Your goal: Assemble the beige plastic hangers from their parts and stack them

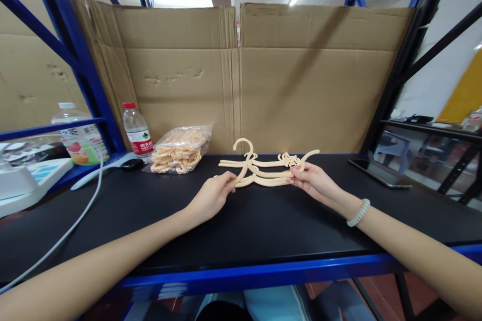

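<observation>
Cream plastic hangers lie and overlap near the middle of the black tabletop. My left hand is closed on the left end of a front hanger, its fingertips pinching the bar. My right hand pinches the same hanger's right end between thumb and fingers. One hook curls up at the left of the group. Another curved, hook-like end sticks out above my right hand. Behind is a further hanger bar, beside a cluster of small looped cream pieces. The overlap hides how many hangers there are.
A clear bag of cream pieces stands back left, beside a red-capped water bottle. Further left are a larger bottle and a white cable. A dark tablet-like device lies right. Cardboard walls the back.
</observation>
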Action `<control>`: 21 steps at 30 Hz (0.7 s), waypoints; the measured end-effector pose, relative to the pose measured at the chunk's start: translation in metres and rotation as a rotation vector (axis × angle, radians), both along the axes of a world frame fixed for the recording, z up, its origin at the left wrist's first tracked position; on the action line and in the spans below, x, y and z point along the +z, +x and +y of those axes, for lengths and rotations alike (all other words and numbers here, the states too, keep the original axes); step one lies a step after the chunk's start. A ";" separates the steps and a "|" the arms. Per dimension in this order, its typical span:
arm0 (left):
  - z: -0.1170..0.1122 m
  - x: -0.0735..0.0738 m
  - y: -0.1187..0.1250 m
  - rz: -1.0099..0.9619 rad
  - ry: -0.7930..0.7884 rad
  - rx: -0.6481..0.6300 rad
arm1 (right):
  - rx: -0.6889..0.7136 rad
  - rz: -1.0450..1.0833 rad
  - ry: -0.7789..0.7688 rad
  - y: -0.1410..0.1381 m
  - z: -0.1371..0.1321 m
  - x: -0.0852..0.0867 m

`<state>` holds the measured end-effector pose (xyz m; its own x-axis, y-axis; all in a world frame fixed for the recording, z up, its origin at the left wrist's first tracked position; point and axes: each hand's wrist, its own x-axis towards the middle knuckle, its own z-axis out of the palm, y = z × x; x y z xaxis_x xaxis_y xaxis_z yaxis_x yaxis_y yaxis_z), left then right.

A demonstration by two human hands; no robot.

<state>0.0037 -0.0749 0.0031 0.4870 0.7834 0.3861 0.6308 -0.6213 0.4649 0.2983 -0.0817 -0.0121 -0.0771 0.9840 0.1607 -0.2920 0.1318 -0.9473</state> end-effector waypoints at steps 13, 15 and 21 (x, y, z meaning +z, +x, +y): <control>0.013 -0.002 -0.006 -0.012 0.115 0.015 | -0.095 0.049 0.038 0.009 0.005 0.015; 0.016 -0.003 -0.008 0.050 0.198 0.015 | -0.121 0.022 0.027 0.019 0.008 0.019; 0.015 -0.005 -0.010 0.234 0.305 -0.049 | 0.055 -0.455 -0.086 0.059 0.016 0.029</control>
<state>-0.0063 -0.0601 -0.0022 0.6236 0.6234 0.4716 0.6641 -0.7408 0.1010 0.3577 -0.0653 0.0171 -0.1733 0.9847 0.0163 0.1511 0.0430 -0.9876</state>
